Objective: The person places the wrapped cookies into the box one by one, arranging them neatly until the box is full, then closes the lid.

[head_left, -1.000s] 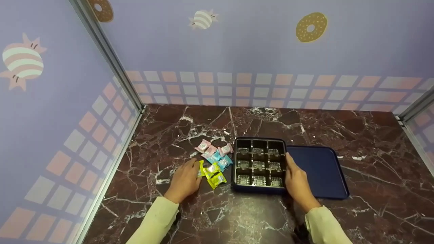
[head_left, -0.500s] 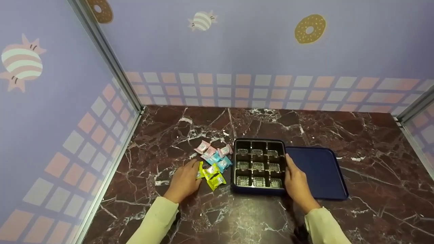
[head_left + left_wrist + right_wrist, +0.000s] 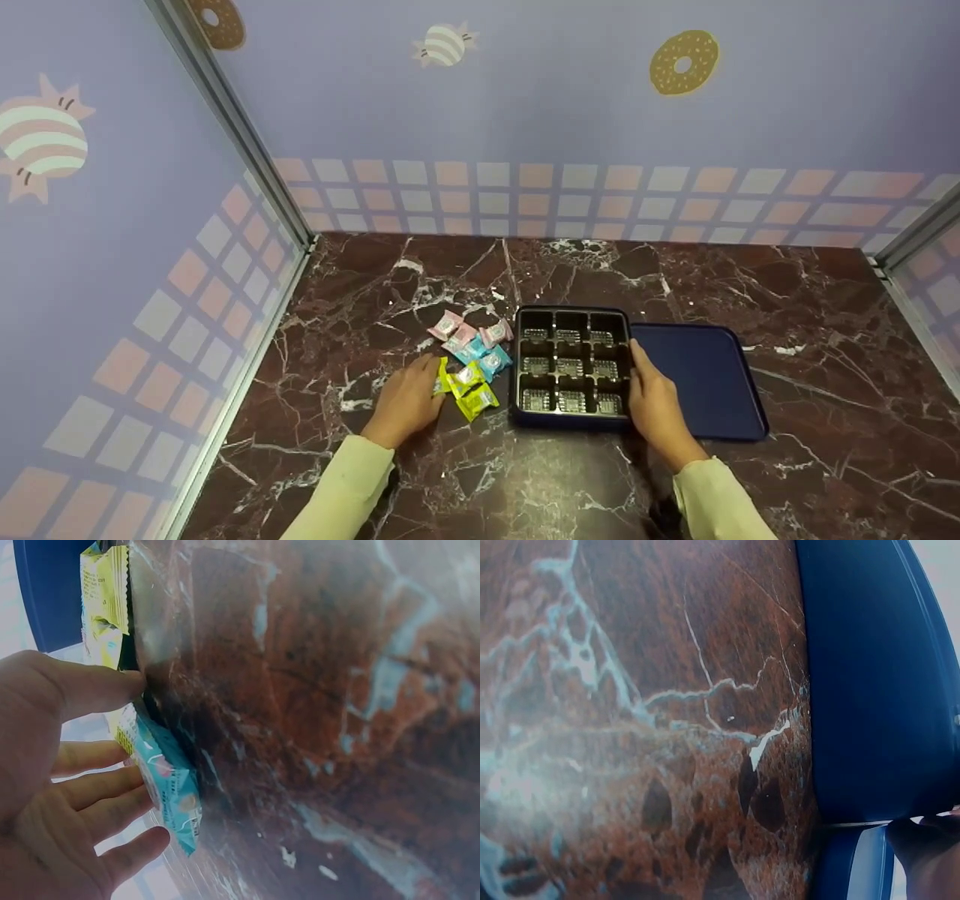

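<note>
In the head view, my left hand rests on the table beside a loose group of wrapped sweets. Its fingertips touch a yellow sweet at the near left of the group. The left wrist view shows the thumb and spread fingers around a blue sweet, with another yellow sweet beyond the thumb. Pink sweets and blue sweets lie farther back. My right hand lies along the right side of a dark blue box, its fingers against the wall; some fingers are hidden.
A black insert divides the box into several compartments with nothing visible in them. A flat blue lid lies to the right, close against the box. Patterned panels enclose the marble-look table at the back and sides.
Both hands, the sweets and the box keep their places relative to one another. Only the head view has shifted slightly.
</note>
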Motion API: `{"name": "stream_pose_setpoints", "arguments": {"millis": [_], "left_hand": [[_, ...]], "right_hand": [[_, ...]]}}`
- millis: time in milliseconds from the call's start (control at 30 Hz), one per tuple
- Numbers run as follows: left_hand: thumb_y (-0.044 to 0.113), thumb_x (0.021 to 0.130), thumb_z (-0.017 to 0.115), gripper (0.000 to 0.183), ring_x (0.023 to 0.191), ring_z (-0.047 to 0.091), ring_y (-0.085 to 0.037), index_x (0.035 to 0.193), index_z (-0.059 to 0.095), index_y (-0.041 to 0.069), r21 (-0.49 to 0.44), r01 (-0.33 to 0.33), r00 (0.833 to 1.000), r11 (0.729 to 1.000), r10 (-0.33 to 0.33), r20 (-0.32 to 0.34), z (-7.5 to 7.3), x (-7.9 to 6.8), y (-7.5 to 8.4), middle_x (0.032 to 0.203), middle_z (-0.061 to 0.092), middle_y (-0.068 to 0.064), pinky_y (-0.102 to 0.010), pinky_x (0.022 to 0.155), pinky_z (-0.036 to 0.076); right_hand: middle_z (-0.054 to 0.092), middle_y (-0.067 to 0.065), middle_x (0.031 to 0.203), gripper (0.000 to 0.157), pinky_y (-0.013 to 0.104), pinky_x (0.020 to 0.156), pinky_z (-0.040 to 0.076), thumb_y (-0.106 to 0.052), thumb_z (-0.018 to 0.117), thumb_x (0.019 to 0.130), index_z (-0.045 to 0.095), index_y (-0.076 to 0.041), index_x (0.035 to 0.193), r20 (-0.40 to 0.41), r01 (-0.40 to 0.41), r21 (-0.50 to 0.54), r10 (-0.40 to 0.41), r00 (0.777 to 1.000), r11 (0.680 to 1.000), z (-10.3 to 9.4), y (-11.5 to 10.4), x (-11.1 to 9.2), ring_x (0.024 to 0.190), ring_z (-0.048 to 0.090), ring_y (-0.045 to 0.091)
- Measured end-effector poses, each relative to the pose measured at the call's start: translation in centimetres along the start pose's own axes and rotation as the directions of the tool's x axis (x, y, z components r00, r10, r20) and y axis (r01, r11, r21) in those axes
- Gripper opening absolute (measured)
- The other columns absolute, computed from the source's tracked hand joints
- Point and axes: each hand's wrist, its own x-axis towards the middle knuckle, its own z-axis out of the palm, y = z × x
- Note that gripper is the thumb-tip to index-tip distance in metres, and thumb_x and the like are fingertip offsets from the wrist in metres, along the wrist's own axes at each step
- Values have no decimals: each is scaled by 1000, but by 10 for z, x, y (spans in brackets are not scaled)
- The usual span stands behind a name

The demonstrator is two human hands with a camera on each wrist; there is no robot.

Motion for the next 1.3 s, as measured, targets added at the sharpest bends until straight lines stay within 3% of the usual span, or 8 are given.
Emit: {"name": "stream_pose_setpoints", "arguments": {"millis": [233, 500, 1300], "left_hand": [[21, 77, 79, 43, 85, 67, -32, 111, 60, 3, 25, -13, 998, 1000, 15, -59, -2, 0, 0, 106, 66, -12, -50, 75, 52], [19, 79, 77, 42, 96, 67, -32, 114, 61, 4, 29, 12, 999, 1000, -11, -32, -5, 1, 0, 111, 66, -13, -52, 80, 51], [19, 80, 75, 30, 86, 65, -32, 103, 63, 5, 70, -23, 995, 997, 30, -96, -9, 4, 4, 98, 65, -12, -48, 68, 47]], "right_hand": [[44, 25, 145, 51, 52, 108, 39, 1, 42, 98, 35, -2, 148, -8, -8, 7, 8, 1000, 1000, 0, -1, 0, 131, 46, 40], [43, 24, 146, 51, 52, 108, 39, 1, 42, 98, 34, -3, 149, 3, -24, 19, 24, 1000, 1000, 0, -1, 0, 131, 46, 40], [41, 24, 147, 52, 52, 108, 38, -1, 41, 99, 32, -5, 150, 25, -47, 2, 46, 999, 999, 0, -2, 1, 132, 45, 40]]}}
